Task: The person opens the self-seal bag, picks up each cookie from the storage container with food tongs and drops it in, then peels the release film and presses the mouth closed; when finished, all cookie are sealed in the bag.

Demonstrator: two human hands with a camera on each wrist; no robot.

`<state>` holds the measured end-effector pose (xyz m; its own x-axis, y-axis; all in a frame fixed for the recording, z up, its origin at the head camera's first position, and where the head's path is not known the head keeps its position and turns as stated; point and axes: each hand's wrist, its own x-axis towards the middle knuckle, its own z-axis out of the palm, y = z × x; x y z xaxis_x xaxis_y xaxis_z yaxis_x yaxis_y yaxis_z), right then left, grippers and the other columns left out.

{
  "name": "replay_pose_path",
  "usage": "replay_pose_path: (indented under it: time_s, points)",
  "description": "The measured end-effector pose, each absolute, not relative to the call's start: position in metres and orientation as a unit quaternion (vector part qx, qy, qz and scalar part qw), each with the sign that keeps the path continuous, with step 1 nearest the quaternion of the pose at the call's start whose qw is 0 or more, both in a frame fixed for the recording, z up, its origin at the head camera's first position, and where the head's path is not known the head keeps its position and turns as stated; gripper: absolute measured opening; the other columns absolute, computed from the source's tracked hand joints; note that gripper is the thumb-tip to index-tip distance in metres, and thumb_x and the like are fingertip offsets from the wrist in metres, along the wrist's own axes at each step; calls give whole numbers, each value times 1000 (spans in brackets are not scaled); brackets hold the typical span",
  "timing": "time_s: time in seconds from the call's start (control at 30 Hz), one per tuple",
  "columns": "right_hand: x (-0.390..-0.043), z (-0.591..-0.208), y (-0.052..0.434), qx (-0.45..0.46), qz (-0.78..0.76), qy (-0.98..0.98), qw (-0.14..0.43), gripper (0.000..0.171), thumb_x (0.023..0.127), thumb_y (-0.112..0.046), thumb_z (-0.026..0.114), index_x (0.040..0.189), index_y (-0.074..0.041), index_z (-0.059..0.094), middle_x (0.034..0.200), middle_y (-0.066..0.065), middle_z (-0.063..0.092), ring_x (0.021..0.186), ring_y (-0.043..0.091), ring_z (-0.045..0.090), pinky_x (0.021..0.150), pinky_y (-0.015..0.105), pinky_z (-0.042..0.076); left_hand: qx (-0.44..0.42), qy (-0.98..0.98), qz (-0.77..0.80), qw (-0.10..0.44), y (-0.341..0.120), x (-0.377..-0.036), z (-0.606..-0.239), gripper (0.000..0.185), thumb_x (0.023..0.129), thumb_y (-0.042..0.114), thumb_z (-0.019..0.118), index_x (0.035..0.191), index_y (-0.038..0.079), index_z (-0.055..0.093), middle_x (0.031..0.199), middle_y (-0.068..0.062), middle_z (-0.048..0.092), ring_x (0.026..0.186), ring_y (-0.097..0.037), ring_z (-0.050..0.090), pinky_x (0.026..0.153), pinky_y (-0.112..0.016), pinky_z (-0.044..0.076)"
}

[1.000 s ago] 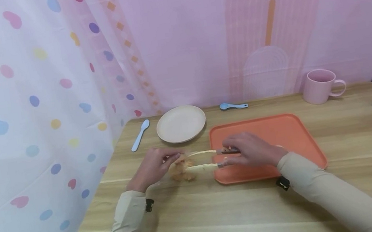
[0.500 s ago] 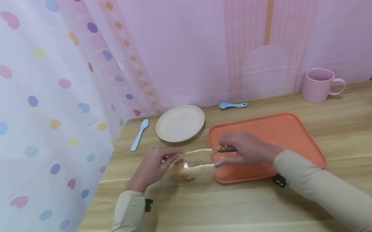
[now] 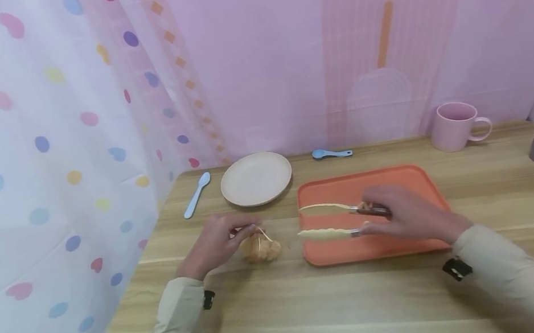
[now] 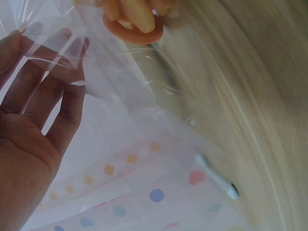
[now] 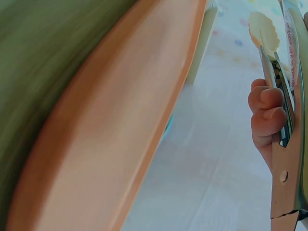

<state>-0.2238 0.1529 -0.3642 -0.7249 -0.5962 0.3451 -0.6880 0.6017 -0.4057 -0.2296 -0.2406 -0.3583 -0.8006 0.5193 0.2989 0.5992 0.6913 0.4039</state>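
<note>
Tongs [image 3: 327, 234]: gripped in the right hand's [image 3: 411, 217] curled fingers, they had just drawn rightward from the clear bag [image 4: 125, 77], tips apart with nothing between.
Left hand [image 3: 216, 245]: pinched the bag between thumb and finger, other fingers spread.
Orange pieces [image 3: 261, 251]: sat left of the tray [image 3: 332, 188], probably inside the film, hard to tell; only the left hand now held them.
Tray edge: tips hung around its left side, apart from the bag.
Open room: tabletop [image 3: 329, 307] stretched toward the person.

left grip [image 3: 217, 246] in fingertip pinch, right grip [image 3: 408, 214] wider
</note>
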Motion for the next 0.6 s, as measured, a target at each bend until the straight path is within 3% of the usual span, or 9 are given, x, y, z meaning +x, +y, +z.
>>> replay_pose_path:
  time_s: [0.33, 0.43, 0.6]
  points:
    - [-205, -380, 214, 309, 265, -902, 142, 32, 79, -31, 85, 86, -18, 57, 68, -11, 46, 63, 0, 38, 56, 17, 34, -316, -922, -203, 95, -241, -226, -362, 16, 95, 13, 69, 106, 9, 78, 102, -2, 79, 91, -14, 75, 75, -25, 62]
    - [-197, -384, 230, 273, 260, -914, 149, 29, 80, -32, 85, 88, -18, 60, 70, -12, 51, 64, -1, 41, 56, 19, 35, -312, -924, -200, 95, -244, -223, -363, 15, 95, 13, 69, 105, 9, 79, 102, -1, 79, 92, -14, 75, 75, -26, 62]
    - [-190, -388, 272, 185, 243, -943, 134, 33, 85, -31, 80, 106, -11, 64, 77, -7, 61, 67, -1, 48, 57, 22, 40, -320, -921, -194, 103, -241, -228, -365, 15, 95, 13, 69, 106, 11, 79, 102, 0, 80, 90, -12, 75, 74, -23, 61]
